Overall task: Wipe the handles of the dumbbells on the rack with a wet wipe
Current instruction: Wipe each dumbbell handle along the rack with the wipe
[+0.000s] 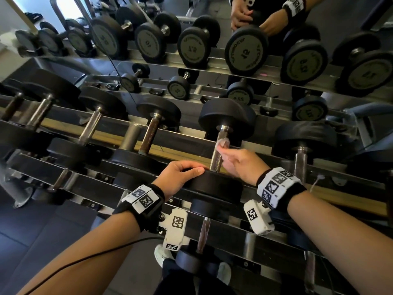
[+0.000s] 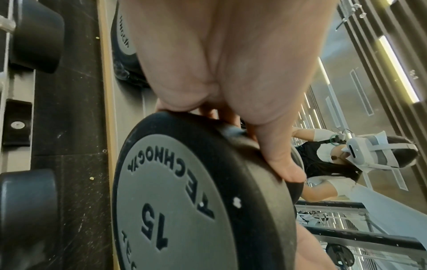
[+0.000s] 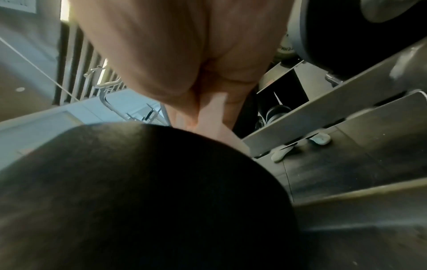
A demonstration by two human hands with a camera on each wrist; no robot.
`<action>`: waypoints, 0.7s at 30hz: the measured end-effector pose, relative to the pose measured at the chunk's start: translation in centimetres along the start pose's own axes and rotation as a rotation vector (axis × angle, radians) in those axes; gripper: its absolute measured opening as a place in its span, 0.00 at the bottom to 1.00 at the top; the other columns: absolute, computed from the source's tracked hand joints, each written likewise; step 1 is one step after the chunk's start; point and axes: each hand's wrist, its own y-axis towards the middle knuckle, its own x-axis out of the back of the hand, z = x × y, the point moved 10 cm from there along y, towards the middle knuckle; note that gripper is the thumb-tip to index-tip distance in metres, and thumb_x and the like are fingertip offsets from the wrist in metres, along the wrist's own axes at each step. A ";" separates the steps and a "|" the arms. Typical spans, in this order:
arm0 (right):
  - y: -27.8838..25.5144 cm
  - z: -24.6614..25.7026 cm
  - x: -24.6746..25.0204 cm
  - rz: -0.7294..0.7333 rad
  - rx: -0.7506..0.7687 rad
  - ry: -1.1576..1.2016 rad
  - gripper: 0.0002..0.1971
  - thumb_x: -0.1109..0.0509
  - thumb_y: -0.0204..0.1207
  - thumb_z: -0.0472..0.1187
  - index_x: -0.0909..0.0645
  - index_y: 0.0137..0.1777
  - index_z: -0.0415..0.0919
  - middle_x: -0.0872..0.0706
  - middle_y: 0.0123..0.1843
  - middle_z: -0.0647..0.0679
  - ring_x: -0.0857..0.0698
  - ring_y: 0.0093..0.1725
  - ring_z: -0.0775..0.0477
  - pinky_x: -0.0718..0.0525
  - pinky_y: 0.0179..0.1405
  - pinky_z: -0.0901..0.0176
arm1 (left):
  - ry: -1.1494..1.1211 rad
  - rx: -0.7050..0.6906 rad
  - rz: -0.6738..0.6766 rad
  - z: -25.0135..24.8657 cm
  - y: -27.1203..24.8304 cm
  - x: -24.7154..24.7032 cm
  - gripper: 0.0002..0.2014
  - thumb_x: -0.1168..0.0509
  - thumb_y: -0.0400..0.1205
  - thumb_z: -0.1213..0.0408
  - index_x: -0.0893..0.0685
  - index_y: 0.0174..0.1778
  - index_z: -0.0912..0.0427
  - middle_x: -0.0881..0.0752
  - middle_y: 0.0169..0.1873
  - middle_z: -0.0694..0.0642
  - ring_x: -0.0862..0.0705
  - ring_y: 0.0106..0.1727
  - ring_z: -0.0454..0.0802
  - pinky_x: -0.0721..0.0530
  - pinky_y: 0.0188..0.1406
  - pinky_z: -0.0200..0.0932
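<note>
A black dumbbell marked 15 lies on the top tier of the rack (image 1: 127, 179), its knurled steel handle (image 1: 218, 156) pointing away from me. My left hand (image 1: 180, 173) grips the rim of its near head (image 1: 214, 184), fingers curled over the edge; the left wrist view shows that hand (image 2: 265, 146) on the same head (image 2: 184, 210). My right hand (image 1: 238, 161) pinches a small wet wipe (image 1: 223, 143) against the upper part of the handle. In the right wrist view the near head (image 3: 138, 191) hides the wipe and the fingertips.
More dumbbells (image 1: 153, 128) lie left and right on the same tier, with smaller ones (image 1: 202, 235) on the tier below. A mirror (image 1: 244, 50) behind the rack reflects the weights and my hands. A black cable (image 1: 85, 260) crosses my left forearm. Dark floor lies lower left.
</note>
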 end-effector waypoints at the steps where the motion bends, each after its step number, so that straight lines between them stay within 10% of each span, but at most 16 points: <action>1: -0.3 0.0 -0.3 0.030 0.004 0.003 0.14 0.33 0.83 0.34 0.17 0.67 0.37 0.14 0.59 0.44 0.14 0.56 0.61 0.22 0.64 0.67 | -0.011 0.001 0.001 0.1 0.0 0.0 0.12 0.29 0.77 0.53 0.08 0.52 0.51 0.08 0.48 0.54 0.10 0.50 0.48 0.13 0.44 0.39; 7: -2.3 -0.8 -0.4 0.170 0.018 -0.423 0.19 0.39 0.85 0.34 0.18 0.71 0.51 0.21 0.46 0.66 0.15 0.59 0.43 0.25 0.53 0.67 | -0.064 -0.024 -0.020 0.4 0.3 0.0 0.09 0.28 0.76 0.57 0.06 0.49 0.51 0.08 0.47 0.54 0.11 0.49 0.46 0.14 0.46 0.38; 12: -1.7 -2.5 -0.8 0.250 -0.240 0.357 0.14 0.39 0.83 0.25 0.12 0.49 0.36 0.15 0.40 0.50 0.16 0.41 0.57 0.17 0.50 0.68 | -0.068 -0.013 -0.044 0.4 0.2 0.1 0.09 0.28 0.76 0.57 0.06 0.49 0.51 0.08 0.48 0.55 0.11 0.50 0.49 0.13 0.48 0.41; 16: -0.4 -3.1 4.3 0.008 -0.204 0.523 0.12 0.29 0.79 0.37 0.15 0.61 0.36 0.14 0.43 0.48 0.13 0.35 0.56 0.16 0.35 0.68 | -0.063 -0.008 -0.051 0.3 0.0 0.1 0.09 0.29 0.76 0.57 0.07 0.49 0.51 0.08 0.48 0.56 0.12 0.51 0.50 0.13 0.49 0.44; 21: 1.2 -3.9 5.7 -0.183 -0.137 0.263 0.21 0.38 0.85 0.33 0.21 0.74 0.52 0.16 0.66 0.43 0.15 0.62 0.43 0.18 0.67 0.52 | -0.062 0.004 -0.050 -0.1 -0.3 -0.1 0.10 0.30 0.76 0.57 0.07 0.49 0.51 0.08 0.49 0.56 0.12 0.51 0.50 0.13 0.49 0.44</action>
